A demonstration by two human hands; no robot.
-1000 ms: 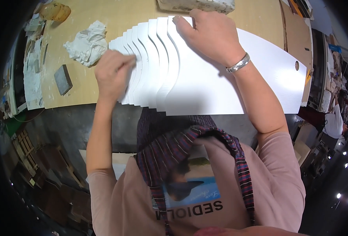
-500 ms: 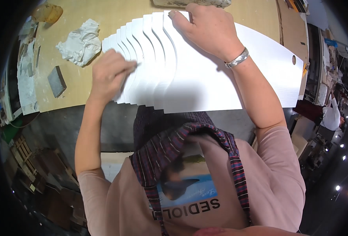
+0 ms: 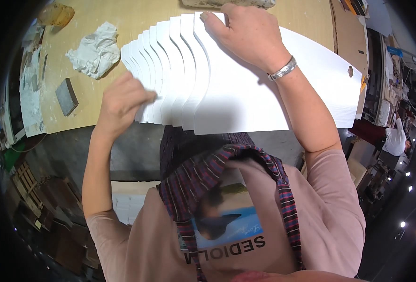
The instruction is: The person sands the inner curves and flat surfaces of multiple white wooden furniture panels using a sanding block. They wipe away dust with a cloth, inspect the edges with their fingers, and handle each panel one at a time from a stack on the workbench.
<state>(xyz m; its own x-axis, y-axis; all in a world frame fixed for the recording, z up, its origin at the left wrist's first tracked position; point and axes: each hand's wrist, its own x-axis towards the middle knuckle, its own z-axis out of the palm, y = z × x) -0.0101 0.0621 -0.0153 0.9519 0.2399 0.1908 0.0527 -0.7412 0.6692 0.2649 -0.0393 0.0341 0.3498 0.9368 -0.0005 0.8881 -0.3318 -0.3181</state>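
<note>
Many thin white panels (image 3: pixel 245 110) with curved, wavy edges lie fanned out in overlapping steps on the table, the largest on top at the right. A round hole shows near the top panel's right end. My right hand (image 3: pixel 248 33), a silver bracelet at its wrist, grips the top panel at its far edge, thumb on the surface and fingertips out of sight. My left hand (image 3: pixel 123 101) is curled closed over the stepped left edges, close to the near side. Whatever it may pinch is too small and blurred to make out.
Left of the panels lie a crumpled white cloth (image 3: pixel 95 50) and a grey block (image 3: pixel 67 97) on the yellowish table (image 3: pixel 144 13). An amber container (image 3: pixel 56 15) stands at the far left. A whitish, worn bar (image 3: pixel 229 3) is at the far edge. Another person (image 3: pixel 396 138) is at the right.
My left hand has slid toward me and slightly left along the panels' stepped edges, still curled. My right hand has stayed in place on the top panel.
</note>
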